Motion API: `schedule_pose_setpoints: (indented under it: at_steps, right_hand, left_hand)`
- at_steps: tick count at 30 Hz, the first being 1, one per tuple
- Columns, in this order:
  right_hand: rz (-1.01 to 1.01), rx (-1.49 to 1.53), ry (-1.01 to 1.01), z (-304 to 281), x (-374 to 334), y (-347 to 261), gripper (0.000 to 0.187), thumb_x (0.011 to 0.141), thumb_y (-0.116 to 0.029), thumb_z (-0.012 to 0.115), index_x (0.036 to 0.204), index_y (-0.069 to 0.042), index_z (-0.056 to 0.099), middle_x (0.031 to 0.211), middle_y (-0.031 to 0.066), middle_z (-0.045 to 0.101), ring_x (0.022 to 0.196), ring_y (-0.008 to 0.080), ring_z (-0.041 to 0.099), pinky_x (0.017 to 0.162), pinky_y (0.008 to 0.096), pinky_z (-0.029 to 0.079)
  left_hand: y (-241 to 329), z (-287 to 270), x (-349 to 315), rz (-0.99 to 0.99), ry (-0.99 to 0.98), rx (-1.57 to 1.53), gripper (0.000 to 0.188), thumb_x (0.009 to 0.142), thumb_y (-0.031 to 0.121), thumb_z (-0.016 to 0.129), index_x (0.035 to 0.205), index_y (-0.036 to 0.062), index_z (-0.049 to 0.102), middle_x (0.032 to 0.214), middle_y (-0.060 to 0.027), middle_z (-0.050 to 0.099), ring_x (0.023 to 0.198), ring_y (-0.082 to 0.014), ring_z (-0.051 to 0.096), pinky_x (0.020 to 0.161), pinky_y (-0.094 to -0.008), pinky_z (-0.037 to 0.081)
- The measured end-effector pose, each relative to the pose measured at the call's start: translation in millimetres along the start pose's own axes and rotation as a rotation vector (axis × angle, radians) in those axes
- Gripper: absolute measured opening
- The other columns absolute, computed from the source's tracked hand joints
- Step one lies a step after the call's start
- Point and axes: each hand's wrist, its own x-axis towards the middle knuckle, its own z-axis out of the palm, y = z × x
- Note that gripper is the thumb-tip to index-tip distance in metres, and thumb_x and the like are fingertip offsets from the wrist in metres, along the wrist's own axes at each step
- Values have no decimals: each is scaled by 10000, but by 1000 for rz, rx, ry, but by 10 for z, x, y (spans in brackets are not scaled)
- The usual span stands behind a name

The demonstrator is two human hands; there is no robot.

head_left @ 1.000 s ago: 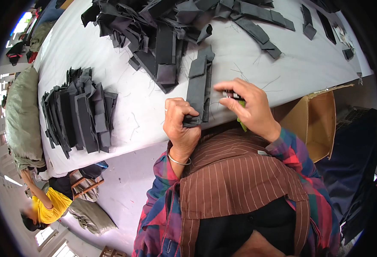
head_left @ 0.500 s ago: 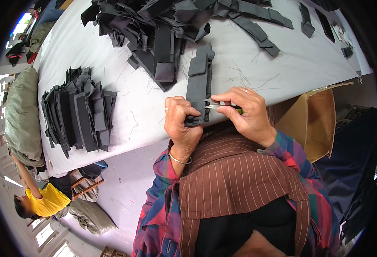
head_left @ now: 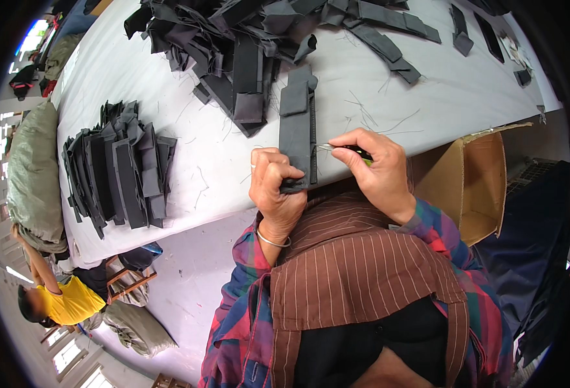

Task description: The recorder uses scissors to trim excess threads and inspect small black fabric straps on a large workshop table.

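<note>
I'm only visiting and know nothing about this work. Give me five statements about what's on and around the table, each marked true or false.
1. The left hand grips a dark grey fabric strip. True.
2. The right hand holds a paintbrush. False: the right hand holds pointed metal snips.
3. A row of dark fabric pieces lies left of the left hand. True.
4. The apron is plain white. False: the apron is brown with pale pinstripes.
5. An open cardboard box is at the right. True.

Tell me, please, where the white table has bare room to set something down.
The white table has two open patches, both with scattered threads: between the neat dark stack and the left hand, and between the right hand and the loose strips beyond. The far side is crowded by a dark heap.
</note>
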Motion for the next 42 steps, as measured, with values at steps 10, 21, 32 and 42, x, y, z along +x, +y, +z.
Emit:
schedule_pose_setpoints:
  at_steps: [10,21,32,42]
  right_hand:
    - [-171,-160,-314,-208,211,-75,148,760,-144,707,874,-59,669,805,61,672,692,236,616,646,327,461]
    - [68,539,-599,-188,292,222,149,832,-110,657,953,-25,675,856,39,680,767,94,607,683,234,464]
    - [189,439,-300,-236,198,136,186,854,-123,676,990,4,667,852,16,655,775,73,573,709,233,471]
    - [-83,-32,-217,-62,102,11,155,765,-63,698,916,-34,683,796,100,663,691,229,621,641,301,479]
  left_hand:
    - [-75,-74,-50,41,-58,-44,318,440,-109,609,698,61,537,748,-54,458,745,-245,488,638,-328,414]
    - [-75,-61,-45,-37,-25,-143,312,448,-135,579,683,59,515,734,-53,471,741,-239,490,635,-315,408]
    - [-134,-18,-64,-104,32,-89,320,479,-197,531,689,42,499,738,-58,464,720,-210,491,625,-284,409]
    - [-151,-25,-52,-13,-24,-34,301,419,-111,556,675,48,537,742,-66,475,745,-255,495,623,-330,414]
